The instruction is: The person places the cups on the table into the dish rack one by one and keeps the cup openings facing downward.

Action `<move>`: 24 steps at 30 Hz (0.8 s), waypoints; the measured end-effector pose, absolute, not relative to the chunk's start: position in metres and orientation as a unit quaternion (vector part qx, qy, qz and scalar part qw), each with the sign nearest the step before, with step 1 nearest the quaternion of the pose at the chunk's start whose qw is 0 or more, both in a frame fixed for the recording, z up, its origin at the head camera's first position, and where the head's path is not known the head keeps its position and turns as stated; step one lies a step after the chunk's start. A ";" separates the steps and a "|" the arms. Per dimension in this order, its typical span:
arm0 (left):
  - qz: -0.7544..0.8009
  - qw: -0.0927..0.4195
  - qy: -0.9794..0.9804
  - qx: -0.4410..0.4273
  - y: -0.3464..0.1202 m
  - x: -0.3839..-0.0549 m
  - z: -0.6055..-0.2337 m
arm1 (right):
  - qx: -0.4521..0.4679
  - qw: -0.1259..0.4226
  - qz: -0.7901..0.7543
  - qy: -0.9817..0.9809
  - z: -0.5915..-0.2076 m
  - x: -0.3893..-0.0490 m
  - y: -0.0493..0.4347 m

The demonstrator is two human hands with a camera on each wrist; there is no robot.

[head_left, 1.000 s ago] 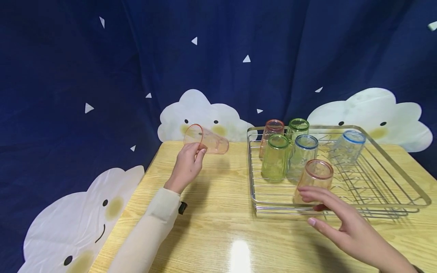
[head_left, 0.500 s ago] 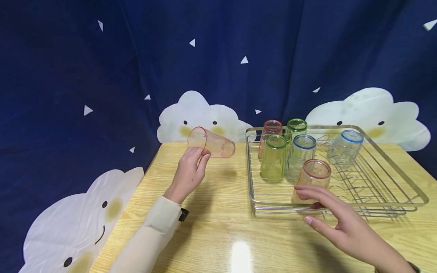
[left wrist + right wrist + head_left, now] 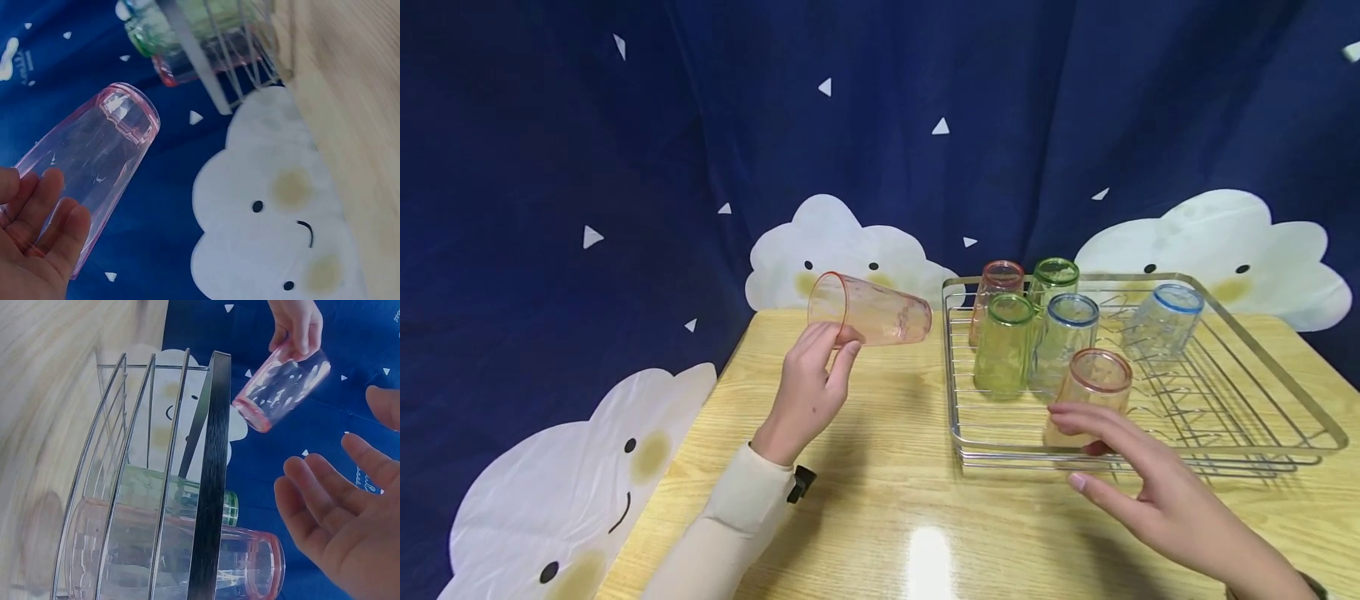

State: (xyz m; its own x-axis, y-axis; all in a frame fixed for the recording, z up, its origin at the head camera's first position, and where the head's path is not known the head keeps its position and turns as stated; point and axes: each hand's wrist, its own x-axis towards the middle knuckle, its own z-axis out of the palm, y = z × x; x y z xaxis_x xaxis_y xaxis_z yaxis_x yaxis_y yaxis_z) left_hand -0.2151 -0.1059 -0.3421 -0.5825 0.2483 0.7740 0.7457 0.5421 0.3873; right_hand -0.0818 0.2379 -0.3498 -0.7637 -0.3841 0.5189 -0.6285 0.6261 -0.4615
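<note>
My left hand (image 3: 811, 385) pinches a clear pink tumbler (image 3: 887, 315) near its open rim. The tumbler is held above the table on its side, mouth to the left and base to the right. In the left wrist view the fingers (image 3: 72, 231) lie along the glass near its mouth. My right hand (image 3: 1157, 496) hovers at the front of the wire rack (image 3: 958, 417), fingers spread and thumb apart. Its fingertips overlap an upside-down orange-pink tumbler (image 3: 1093, 387) in the head view; the right wrist view shows that hand holding nothing.
Upside-down tumblers stand in the rack: a yellow-green one (image 3: 1003, 350), a blue-rimmed one (image 3: 1067, 342), a red-rimmed one (image 3: 996, 304) and a green one (image 3: 1055, 279) behind. Farther right, another blue-rimmed tumbler (image 3: 1163, 321) leans. A dark blue cloud-print curtain (image 3: 880, 125) hangs behind the wooden table (image 3: 880, 500).
The pink tumbler's base has swung to the right and its side shows longer now, while my left hand stays nearly in place. The right hand has barely moved.
</note>
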 end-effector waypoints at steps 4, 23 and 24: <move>-0.380 0.347 -0.793 -0.326 -0.104 -0.208 -0.339 | 0.286 0.188 0.323 -0.883 -0.351 -0.082 0.237; -0.398 0.350 -0.761 -0.375 -0.096 -0.173 -0.326 | 0.243 0.186 0.328 -0.894 -0.350 -0.083 0.236; -0.398 0.353 -0.757 -0.380 -0.095 -0.171 -0.326 | 0.242 0.188 0.328 -0.894 -0.350 -0.084 0.236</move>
State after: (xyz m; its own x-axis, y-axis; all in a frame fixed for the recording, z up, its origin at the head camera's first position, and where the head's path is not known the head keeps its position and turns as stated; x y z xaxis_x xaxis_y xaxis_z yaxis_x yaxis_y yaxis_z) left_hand -0.1707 -0.0955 -0.3256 -0.4626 0.2944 0.8363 0.8558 0.3947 0.3344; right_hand -0.0835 0.2364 -0.3499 -0.8126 -0.3094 0.4939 -0.5553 0.6682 -0.4952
